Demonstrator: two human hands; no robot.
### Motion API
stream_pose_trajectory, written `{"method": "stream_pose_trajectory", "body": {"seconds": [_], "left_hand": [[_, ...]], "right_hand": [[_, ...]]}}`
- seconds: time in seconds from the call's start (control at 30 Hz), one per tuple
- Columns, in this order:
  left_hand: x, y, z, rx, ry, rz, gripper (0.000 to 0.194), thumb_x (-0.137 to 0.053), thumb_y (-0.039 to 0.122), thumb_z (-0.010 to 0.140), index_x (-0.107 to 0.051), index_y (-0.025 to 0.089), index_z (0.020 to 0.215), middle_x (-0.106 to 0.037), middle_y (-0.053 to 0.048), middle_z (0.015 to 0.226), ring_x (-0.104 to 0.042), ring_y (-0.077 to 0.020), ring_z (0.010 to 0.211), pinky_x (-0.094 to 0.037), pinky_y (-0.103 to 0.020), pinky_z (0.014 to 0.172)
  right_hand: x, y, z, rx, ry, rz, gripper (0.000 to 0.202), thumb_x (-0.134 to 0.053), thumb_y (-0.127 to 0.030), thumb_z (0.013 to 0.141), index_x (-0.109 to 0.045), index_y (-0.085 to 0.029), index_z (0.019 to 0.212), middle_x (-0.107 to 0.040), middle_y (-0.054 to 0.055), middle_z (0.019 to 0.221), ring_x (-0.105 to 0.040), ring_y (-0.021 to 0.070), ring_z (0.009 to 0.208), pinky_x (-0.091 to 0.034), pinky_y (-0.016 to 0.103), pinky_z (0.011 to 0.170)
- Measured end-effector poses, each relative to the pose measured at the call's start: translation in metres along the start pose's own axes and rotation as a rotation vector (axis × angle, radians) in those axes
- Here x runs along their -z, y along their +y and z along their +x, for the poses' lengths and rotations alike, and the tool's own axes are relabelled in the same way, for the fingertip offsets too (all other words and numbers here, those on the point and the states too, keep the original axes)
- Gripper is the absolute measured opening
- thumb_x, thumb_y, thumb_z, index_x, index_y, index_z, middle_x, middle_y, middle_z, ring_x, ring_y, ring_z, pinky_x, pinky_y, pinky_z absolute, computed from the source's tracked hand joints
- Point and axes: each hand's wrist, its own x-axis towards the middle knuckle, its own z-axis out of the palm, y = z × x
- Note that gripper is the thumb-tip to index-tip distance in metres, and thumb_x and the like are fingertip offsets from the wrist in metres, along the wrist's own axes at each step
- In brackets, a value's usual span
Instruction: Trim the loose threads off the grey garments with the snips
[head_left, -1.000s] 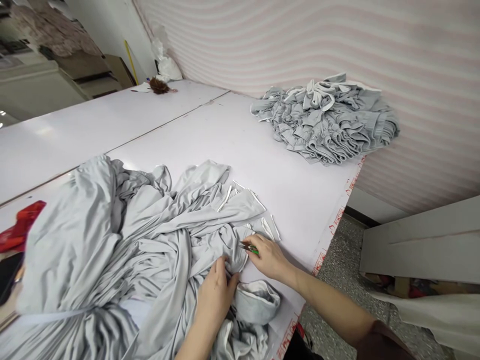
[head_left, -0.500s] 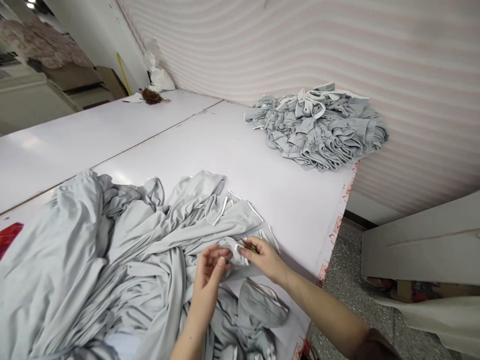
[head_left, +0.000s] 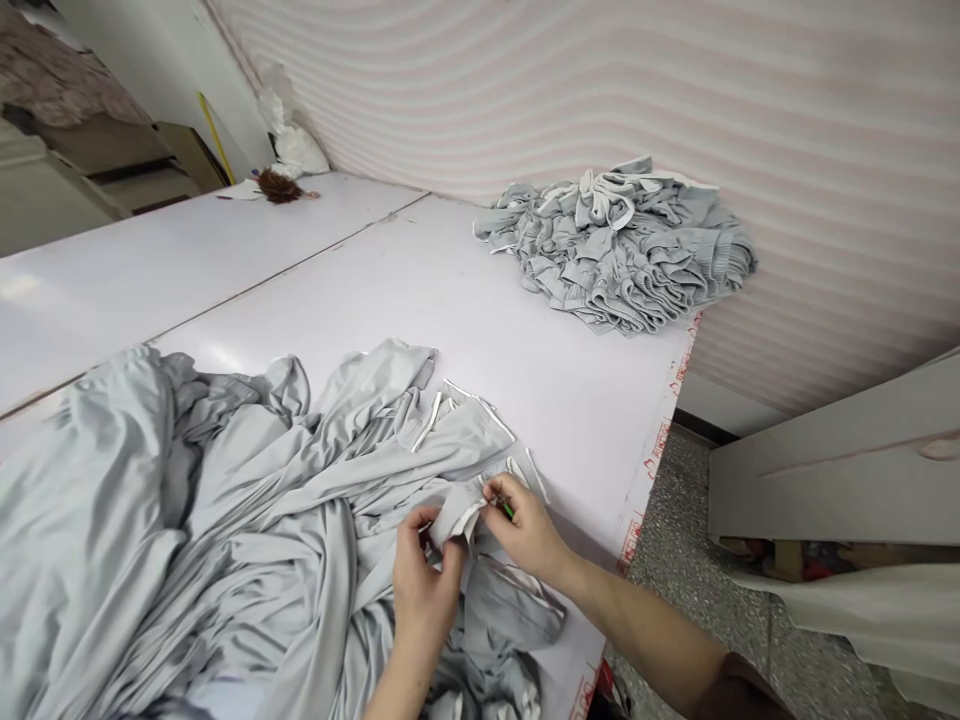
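A heap of light grey garments (head_left: 247,540) with white-trimmed edges spreads over the near part of the table. At its right side my left hand (head_left: 426,575) is closed on a grey garment edge (head_left: 459,512), pinching it between thumb and fingers. My right hand (head_left: 529,530) grips the same edge from the right with thumb and forefinger. A small green-handled tool (head_left: 506,509), which looks like thread snips, sits in the right hand, mostly hidden by the fingers. Below the hands lies a darker grey garment piece (head_left: 514,610) with a white edge.
A second pile of gathered grey garments (head_left: 622,245) lies at the table's far right, near the striped sheet (head_left: 570,80). Beyond the table's right edge (head_left: 660,440) is a speckled floor. A brown tuft (head_left: 277,186) and a white bag (head_left: 296,145) stand at the back left.
My left hand has closed from loose, spread fingers onto the garment edge, which is now stretched between both hands. The whole view has shifted slightly.
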Motion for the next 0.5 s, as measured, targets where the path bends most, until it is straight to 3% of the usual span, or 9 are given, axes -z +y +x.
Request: {"method": "stream_pose_trajectory", "body": {"seconds": [0.13, 0.27, 0.37, 0.5], "left_hand": [[0.003, -0.006, -0.005, -0.220, 0.107, 0.342, 0.024, -0.054, 0.020, 0.074, -0.056, 0.018, 0.098, -0.064, -0.007, 0.084, -0.064, -0.0239, 0.078, -0.053, -0.039, 0.069], [0.004, -0.006, -0.016, -0.311, 0.153, 0.312, 0.013, -0.055, 0.020, 0.079, -0.048, 0.022, 0.089, -0.067, -0.009, 0.095, -0.067, -0.0203, 0.078, -0.054, -0.033, 0.064], [0.004, -0.002, -0.021, -0.395, 0.162, 0.297, 0.014, -0.057, 0.017, 0.080, -0.045, 0.023, 0.084, -0.064, -0.012, 0.108, -0.067, -0.0193, 0.083, -0.055, -0.034, 0.069], [0.003, 0.000, -0.022, -0.352, 0.196, 0.319, 0.017, -0.062, 0.020, 0.078, -0.046, 0.023, 0.082, -0.061, -0.011, 0.104, -0.067, -0.0215, 0.086, -0.056, -0.037, 0.070]], "right_hand": [[0.013, 0.008, -0.007, -0.047, 0.114, 0.051, 0.004, -0.048, -0.025, 0.080, -0.047, -0.021, 0.080, -0.047, -0.003, 0.071, -0.046, 0.0132, 0.064, -0.040, 0.024, 0.060], [0.028, 0.020, -0.010, -0.007, 0.137, -0.320, 0.006, -0.046, -0.017, 0.080, -0.050, -0.021, 0.083, -0.053, -0.001, 0.076, -0.049, 0.0150, 0.066, -0.039, 0.025, 0.059], [0.032, 0.014, -0.017, 0.046, 0.038, -0.549, 0.016, -0.046, -0.013, 0.081, -0.056, -0.021, 0.090, -0.058, 0.003, 0.091, -0.054, 0.0164, 0.072, -0.043, 0.028, 0.063], [0.024, -0.007, -0.029, 0.152, -0.160, -0.512, 0.028, -0.062, -0.028, 0.086, -0.060, -0.023, 0.114, -0.059, 0.006, 0.110, -0.061, 0.0198, 0.089, -0.049, 0.033, 0.076]]}}
